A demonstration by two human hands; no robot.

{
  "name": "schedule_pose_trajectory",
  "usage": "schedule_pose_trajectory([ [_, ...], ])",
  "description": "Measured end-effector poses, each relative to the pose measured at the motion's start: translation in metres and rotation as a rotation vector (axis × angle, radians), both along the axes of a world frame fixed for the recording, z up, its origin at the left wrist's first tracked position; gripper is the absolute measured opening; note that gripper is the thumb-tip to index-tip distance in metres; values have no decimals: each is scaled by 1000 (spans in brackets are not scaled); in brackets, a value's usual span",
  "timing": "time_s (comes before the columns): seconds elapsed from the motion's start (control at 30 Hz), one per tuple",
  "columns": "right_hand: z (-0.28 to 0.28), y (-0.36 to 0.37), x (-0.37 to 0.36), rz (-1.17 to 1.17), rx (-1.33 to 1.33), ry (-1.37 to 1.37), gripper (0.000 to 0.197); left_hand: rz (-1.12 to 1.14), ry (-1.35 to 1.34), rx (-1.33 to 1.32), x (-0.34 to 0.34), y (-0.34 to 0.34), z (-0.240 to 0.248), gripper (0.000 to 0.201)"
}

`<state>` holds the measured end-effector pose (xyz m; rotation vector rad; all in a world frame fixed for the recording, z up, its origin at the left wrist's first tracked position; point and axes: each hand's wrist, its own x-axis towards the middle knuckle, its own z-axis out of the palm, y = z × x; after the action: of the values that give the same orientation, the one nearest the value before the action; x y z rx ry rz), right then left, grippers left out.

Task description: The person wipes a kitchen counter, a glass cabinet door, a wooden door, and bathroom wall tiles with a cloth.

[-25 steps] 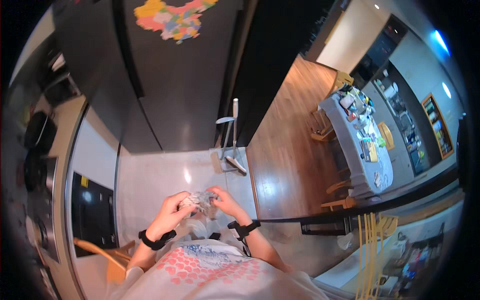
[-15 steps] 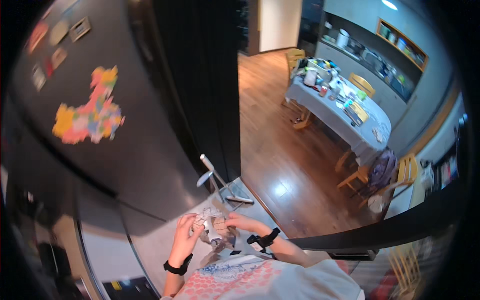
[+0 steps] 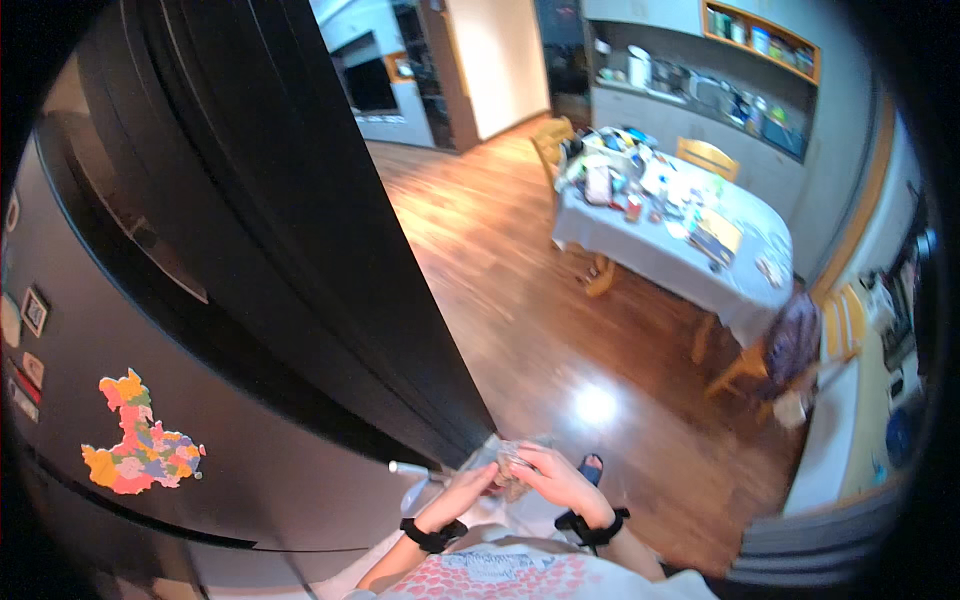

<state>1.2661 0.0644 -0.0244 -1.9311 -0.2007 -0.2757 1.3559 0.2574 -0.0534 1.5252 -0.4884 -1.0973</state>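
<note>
Both hands are low in the middle of the head view, close together around a crumpled brownish and whitish piece, perhaps a paper or plastic wrapper (image 3: 510,470). My left hand (image 3: 468,494) presses against its left side with the fingers together. From the right, my right hand (image 3: 558,480) is curled over it. Much of the piece is hidden by the fingers, and its exact kind cannot be made out. A black band sits on each wrist.
Close on the left stands a dark fridge with a colourful map-shaped magnet (image 3: 140,440). A metal stand's pale tube end (image 3: 408,468) sticks out beside it. Ahead right is a cluttered table (image 3: 640,262) with wooden chairs (image 3: 708,156). A slippered foot (image 3: 592,467) shows on the wooden floor.
The view has swung to the right, toward the table and wooden floor. My hands have drawn closer together, and the crumpled piece is more bunched up and covered.
</note>
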Motion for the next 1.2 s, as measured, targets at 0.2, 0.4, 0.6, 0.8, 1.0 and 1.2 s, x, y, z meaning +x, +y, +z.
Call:
schedule_pose_trajectory([
  [0.2, -14, -132, 49, -70, 168, 67, 22, 19, -210, 22, 70, -142, -8, 32],
  [0.4, 3, -256, 109, -31, 118, 211, 21, 168, -381, 124, 131, -249, 29, 25],
  [0.6, -33, -329, 187, -49, 75, 4, 21, 343, -402, 276, 206, -299, 23, 27],
  [0.8, -28, -364, 270, -15, 268, 65, 22, 491, -615, 217, 293, -317, 9, 28],
  [1.0, -7, -408, 392, 36, -53, -14, 22, 585, -589, 104, 389, -339, -5, 25],
  [1.2, -2, -432, 494, 1, -153, -41, 19, 790, -798, 111, 429, -360, 26, 20],
])
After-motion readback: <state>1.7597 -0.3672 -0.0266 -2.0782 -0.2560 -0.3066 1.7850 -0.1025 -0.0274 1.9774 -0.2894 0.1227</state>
